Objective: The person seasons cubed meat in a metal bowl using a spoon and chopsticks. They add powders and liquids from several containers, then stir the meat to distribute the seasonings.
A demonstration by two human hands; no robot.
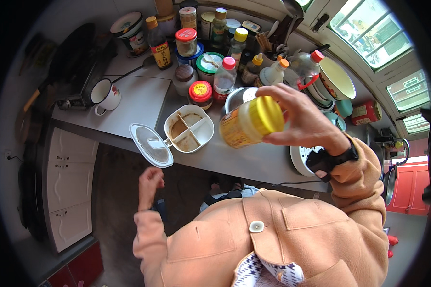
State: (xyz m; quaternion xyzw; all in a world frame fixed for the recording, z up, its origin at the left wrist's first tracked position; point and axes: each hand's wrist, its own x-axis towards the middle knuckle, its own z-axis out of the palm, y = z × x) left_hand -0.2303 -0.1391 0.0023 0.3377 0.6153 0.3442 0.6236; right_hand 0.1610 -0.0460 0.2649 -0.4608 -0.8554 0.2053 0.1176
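Observation:
My right hand (300, 120) grips a jar (242, 123) by its yellow lid, above the counter. The jar lies tilted on its side in the air, with its printed body towards the left. To its left stands a white seasoning box (204, 134) with several compartments; some hold brownish residue or powder, and one at the right looks bare white. Its hinged clear lid (149, 145) is swung up and juts past the counter's front edge. Just below that lid is my left hand (152, 182), fingers curled, nothing visible in it. Whether it touches the lid is unclear.
Behind the box crowd bottles and jars, among them a red-lidded jar (200, 94) and a pink-capped bottle (225, 77). An enamel mug (106, 96) stands left, near a stove (77, 89). A white perforated tray (300, 159) sits under my right forearm. Enamel basins (336, 79) lean by the window.

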